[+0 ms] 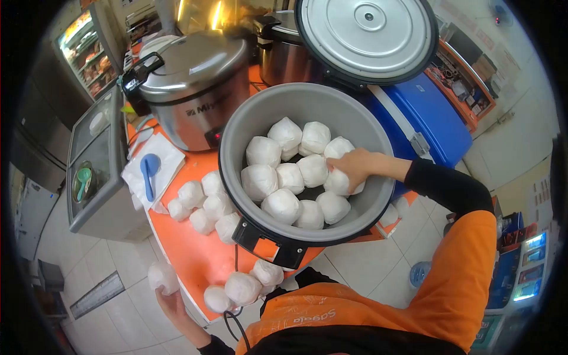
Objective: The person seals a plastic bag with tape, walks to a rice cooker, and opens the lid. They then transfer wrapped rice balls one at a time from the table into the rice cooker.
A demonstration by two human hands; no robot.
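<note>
A large rice cooker pot [236, 121] stands open, with several round white wrapped bundles [260, 182] packed inside it. My right hand [353, 167] reaches in over the right wall, its fingers curled round a wrapped bundle [337, 182] at the right side of the pile. Low on the left, beyond the table edge, my left hand [173, 306] holds up another wrapped bundle [163, 278] in its fingers. More bundles [216, 206] lie on the orange table [204, 255] left of the pot, and others [242, 289] sit near its front corner. The wrapping hides their contents.
A closed steel rice cooker [195, 89] stands behind left, a second cooker [284, 59] at the back. The raised lid [367, 35] leans behind the pot. A blue cooler box [423, 112] is at right. A blue rice paddle [148, 177] lies on white paper [171, 155].
</note>
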